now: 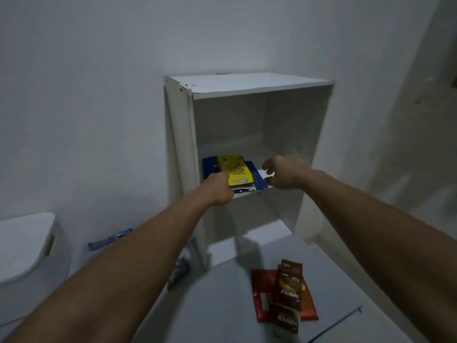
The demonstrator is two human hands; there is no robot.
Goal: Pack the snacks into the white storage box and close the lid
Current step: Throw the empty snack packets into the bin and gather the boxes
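Note:
A yellow snack packet (236,169) lies on top of a blue packet (257,179) on the middle shelf of a white shelf unit (180,134). My left hand (217,189) grips the near edge of the yellow packet. My right hand (279,173) hovers over the right end of the blue packet with fingers loosely curled, holding nothing. On the floor in front lie a red packet (262,293) and two brown Nextar boxes (289,285), one upright on the other. The white storage box (24,246) with its lid on stands at the far left.
The shelf unit stands against a white wall, its upper compartment bare. A blue and purple object (108,240) lies on the floor by the wall, left of the unit. Something dark (179,271) lies at the unit's foot.

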